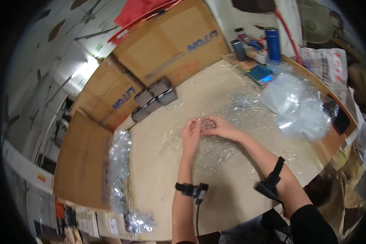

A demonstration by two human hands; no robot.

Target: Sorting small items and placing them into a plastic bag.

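Over the middle of the pale tabletop (158, 162), my left hand (190, 133) and my right hand (223, 127) meet, fingers bent and closed. Between them is a small, shiny, pinkish-clear bunch (208, 124), too small and blurred to name. My right fingers curl round it while my left fingertips press at its left side. Many thin shiny slivers (217, 156) lie scattered beneath and around both hands. A denser heap of the slivers (243, 101) sits farther off to the right.
Cardboard boxes (171, 44) wall the far and left sides. Dark small bins (162, 90) stand before them. Silvery packets (120, 171) pile along the left edge. At right are clear plastic bags (286, 95), a small scale (260, 74), a blue bottle (272, 45) and a phone (340, 121).
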